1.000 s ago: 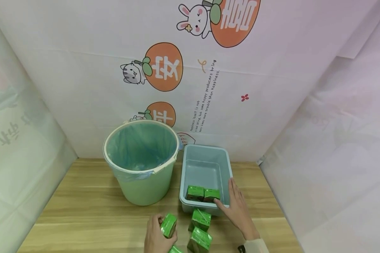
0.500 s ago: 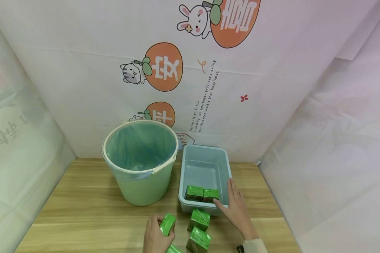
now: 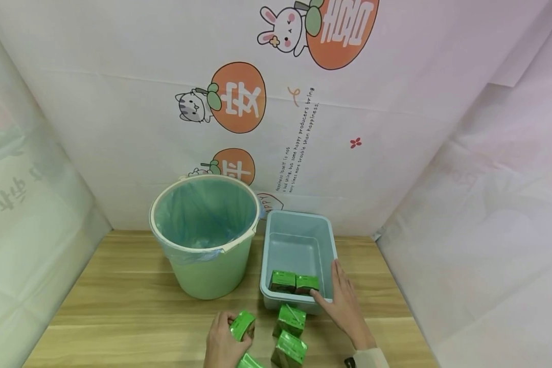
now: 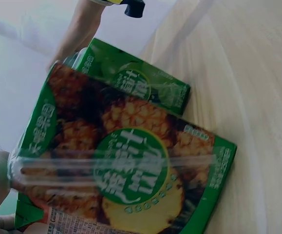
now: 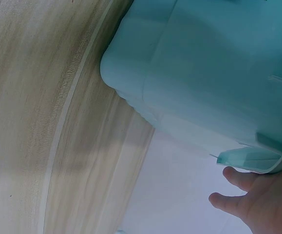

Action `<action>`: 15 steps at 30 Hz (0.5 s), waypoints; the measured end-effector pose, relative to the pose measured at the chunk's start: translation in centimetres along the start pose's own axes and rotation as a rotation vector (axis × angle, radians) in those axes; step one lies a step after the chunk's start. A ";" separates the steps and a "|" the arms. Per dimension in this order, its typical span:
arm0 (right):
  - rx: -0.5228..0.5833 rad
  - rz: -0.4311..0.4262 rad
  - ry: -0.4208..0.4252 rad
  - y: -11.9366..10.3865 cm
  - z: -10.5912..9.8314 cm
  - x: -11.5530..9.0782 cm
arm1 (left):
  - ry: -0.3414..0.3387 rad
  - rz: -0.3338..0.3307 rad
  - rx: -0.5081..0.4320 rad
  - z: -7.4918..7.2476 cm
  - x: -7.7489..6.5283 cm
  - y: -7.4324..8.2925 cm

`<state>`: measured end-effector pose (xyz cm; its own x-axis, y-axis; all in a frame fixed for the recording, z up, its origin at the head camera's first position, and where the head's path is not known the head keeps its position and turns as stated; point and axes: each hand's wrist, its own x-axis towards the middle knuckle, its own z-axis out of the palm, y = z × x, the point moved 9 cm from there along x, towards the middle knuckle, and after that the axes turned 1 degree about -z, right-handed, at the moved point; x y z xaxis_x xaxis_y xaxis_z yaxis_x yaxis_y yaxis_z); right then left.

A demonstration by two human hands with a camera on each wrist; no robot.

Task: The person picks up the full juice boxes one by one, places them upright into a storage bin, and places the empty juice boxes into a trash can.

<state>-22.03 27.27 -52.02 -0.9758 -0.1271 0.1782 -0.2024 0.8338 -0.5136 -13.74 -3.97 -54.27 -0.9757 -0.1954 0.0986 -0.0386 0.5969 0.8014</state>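
Observation:
My left hand [image 3: 224,340] holds a green juice carton [image 3: 242,325] over the table, fingers behind it and thumb at its near side. Another carton [image 3: 248,362] shows partly just below this hand. In the left wrist view, a carton with pineapple pictures and a wrapped straw [image 4: 126,165] fills the middle, with a greener carton [image 4: 136,78] behind. My right hand [image 3: 347,306] rests on the right rim of the blue bin [image 3: 299,296], fingers extended along the side. Its thumb reaches over the front rim beside the right one of two cartons [image 3: 295,282] inside.
Two more cartons [image 3: 290,335] stand one behind the other in front of the bin. Left of the bin is a pale green bucket [image 3: 211,276] lined with a bag. A printed cloth wall [image 3: 326,174] closes off the back of the wooden table [image 3: 115,296].
The left hand has shifted slightly left, tilting the carton it holds a little. The carton below it shows slightly further left. My right hand keeps its place on the rim.

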 end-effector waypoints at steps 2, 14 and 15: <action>-0.004 -0.001 0.000 0.0 0.0 0.0 | 0.013 0.021 0.003 -0.3 0.0 0.2; -0.004 0.001 -0.004 0.2 0.0 0.0 | -0.009 0.106 -0.035 -2.8 1.3 3.5; -0.004 0.001 -0.004 0.2 0.0 0.0 | -0.008 0.132 -0.031 -3.1 1.5 4.1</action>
<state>-22.10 27.40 -52.12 -0.9763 -0.1280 0.1744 -0.2008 0.8360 -0.5106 -14.68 -4.24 -48.99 -0.9736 -0.1103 0.2000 0.0971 0.5926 0.7996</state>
